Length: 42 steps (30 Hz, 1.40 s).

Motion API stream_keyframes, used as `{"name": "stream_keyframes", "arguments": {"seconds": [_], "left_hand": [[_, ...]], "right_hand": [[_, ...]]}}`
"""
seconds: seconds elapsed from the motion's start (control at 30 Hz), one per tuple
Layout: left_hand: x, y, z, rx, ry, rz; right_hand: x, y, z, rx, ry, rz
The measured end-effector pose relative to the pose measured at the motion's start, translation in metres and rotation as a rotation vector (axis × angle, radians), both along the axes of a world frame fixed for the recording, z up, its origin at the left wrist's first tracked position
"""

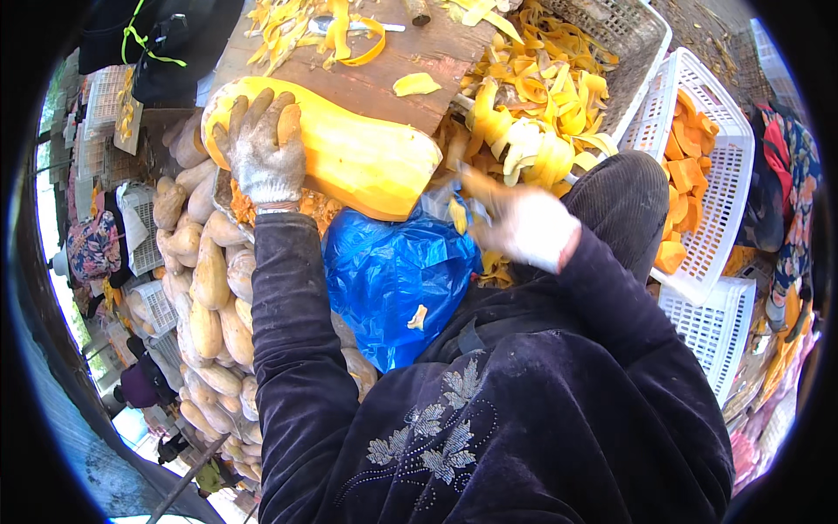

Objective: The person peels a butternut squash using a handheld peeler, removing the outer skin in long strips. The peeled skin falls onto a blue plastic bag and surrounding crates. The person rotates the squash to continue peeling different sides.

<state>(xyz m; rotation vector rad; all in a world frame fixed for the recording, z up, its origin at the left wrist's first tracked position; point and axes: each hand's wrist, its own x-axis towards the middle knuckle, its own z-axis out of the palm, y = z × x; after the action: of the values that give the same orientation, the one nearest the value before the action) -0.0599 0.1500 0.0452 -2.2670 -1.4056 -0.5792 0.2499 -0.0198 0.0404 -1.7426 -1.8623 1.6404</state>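
A large peeled butternut squash lies slanting over the near edge of a wooden board, above a blue plastic bag on the lap. My left hand, in a soiled knitted glove, is spread on the squash's left end and presses on it. My right hand, gloved and blurred by motion, is just right of the squash's cut end. It seems to grip a tool with a brownish handle, too blurred to name. Orange-yellow peel strips are heaped beyond it. A metal utensil lies among peels on the board.
Unpeeled squashes are piled at the left. On the right, a white plastic crate holds orange squash chunks, beside my raised knee. Another crate stands behind the peel heap. Other people are at both sides, at a distance.
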Motion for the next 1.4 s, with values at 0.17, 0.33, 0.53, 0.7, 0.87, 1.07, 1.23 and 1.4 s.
{"name": "stream_keyframes", "arguments": {"seconds": [0.17, 0.33, 0.53, 0.7, 0.87, 1.07, 1.23, 1.4], "left_hand": [[-0.008, -0.003, -0.004, 0.013, -0.040, -0.026], [-0.008, -0.007, -0.001, 0.006, -0.029, 0.010], [-0.010, -0.008, 0.000, 0.002, -0.077, -0.025], [-0.012, -0.009, 0.000, -0.020, -0.106, -0.036], [-0.014, -0.015, -0.003, 0.012, -0.093, -0.047], [-0.018, -0.020, -0.004, 0.013, -0.094, -0.027], [-0.014, -0.017, -0.007, 0.022, -0.096, -0.035], [-0.019, -0.024, -0.011, 0.027, -0.151, -0.022]], "right_hand": [[-0.003, 0.000, -0.005, 0.257, 0.142, -0.252], [-0.013, 0.052, 0.007, 0.183, 0.100, -0.038], [0.005, 0.000, 0.000, 0.151, 0.208, -0.080], [0.000, 0.086, -0.002, 0.017, 0.252, -0.008], [0.022, 0.021, -0.004, 0.079, -0.025, 0.177], [0.006, 0.081, 0.015, 0.194, -0.059, 0.088], [-0.011, 0.111, 0.014, 0.497, -0.239, 0.560], [0.036, 0.038, 0.021, 0.131, -0.254, 0.396]]}}
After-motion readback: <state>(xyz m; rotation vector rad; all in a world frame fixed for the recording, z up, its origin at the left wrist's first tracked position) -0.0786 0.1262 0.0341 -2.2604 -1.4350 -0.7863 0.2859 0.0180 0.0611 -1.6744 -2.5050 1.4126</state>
